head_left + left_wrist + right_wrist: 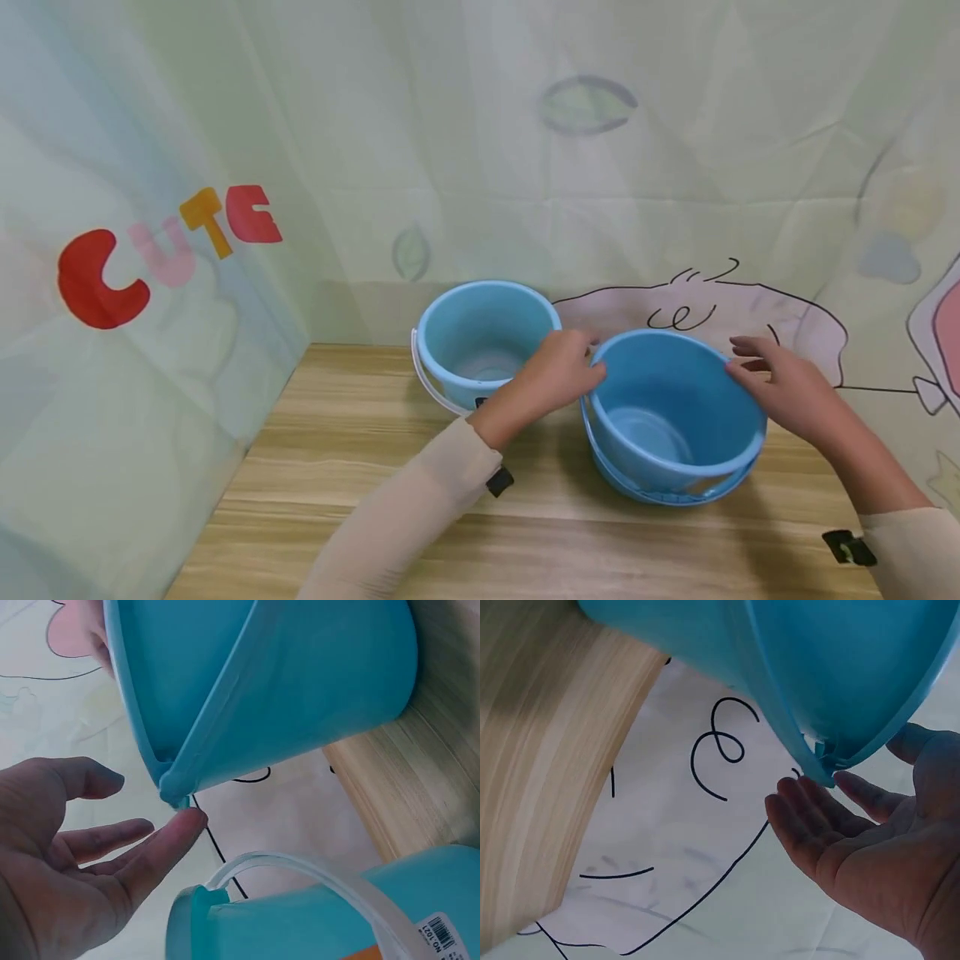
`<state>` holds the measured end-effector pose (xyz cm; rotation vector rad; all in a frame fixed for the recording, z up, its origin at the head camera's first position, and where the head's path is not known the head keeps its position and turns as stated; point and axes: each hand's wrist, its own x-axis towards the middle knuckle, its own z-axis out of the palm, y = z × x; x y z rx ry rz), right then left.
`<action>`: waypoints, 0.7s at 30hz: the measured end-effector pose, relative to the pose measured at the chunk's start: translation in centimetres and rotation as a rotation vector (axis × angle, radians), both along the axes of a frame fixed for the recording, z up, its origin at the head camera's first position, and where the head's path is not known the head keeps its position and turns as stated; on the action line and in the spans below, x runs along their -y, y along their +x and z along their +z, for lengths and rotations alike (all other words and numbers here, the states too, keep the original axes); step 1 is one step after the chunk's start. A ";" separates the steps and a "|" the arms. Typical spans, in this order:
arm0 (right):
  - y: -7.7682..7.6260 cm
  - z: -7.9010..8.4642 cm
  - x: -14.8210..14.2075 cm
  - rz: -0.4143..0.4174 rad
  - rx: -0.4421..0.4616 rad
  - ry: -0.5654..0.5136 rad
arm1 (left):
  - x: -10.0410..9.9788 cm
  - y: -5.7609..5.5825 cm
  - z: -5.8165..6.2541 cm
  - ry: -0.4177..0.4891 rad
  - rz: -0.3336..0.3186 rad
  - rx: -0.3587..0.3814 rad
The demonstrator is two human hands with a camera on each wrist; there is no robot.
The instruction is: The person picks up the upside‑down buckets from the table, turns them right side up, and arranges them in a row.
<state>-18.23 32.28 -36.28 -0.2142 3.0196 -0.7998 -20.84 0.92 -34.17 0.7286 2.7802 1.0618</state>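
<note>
A blue bucket (675, 400) stands on the wooden table between my two hands, its blue handle (645, 497) hanging down along the near side. At its left rim is my left hand (561, 367), thumb and fingers spread apart; in the left wrist view a fingertip (191, 819) meets the handle's pivot. My right hand (787, 387) is at the opposite rim with loosely bent fingers. The right wrist view has its thumb (911, 742) against the rim and its fingertips right by the other pivot. Partly behind my left hand sits a lighter blue bucket (487, 333).
The lighter bucket has a white handle (431, 387) lowered on its near left side and a barcode label (441, 935). Wood-grain tabletop (337, 450) extends to the left and front. A printed curtain (465, 150) encloses the table's back and left side.
</note>
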 end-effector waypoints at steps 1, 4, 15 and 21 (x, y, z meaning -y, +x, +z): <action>0.5 -0.1 -0.1 -0.002 -0.003 -0.010 | 0.1 0.2 0.0 -0.003 -0.002 -0.011; 1.9 -0.5 -0.4 0.001 -0.013 -0.045 | 0.6 0.9 -0.3 -0.034 -0.008 -0.052; 4.9 -1.5 -0.6 0.009 0.034 -0.104 | 1.5 2.9 -1.7 0.029 0.025 -0.010; 5.6 -1.8 -0.1 0.001 0.056 -0.078 | 1.6 3.6 -2.9 0.135 -0.010 -0.018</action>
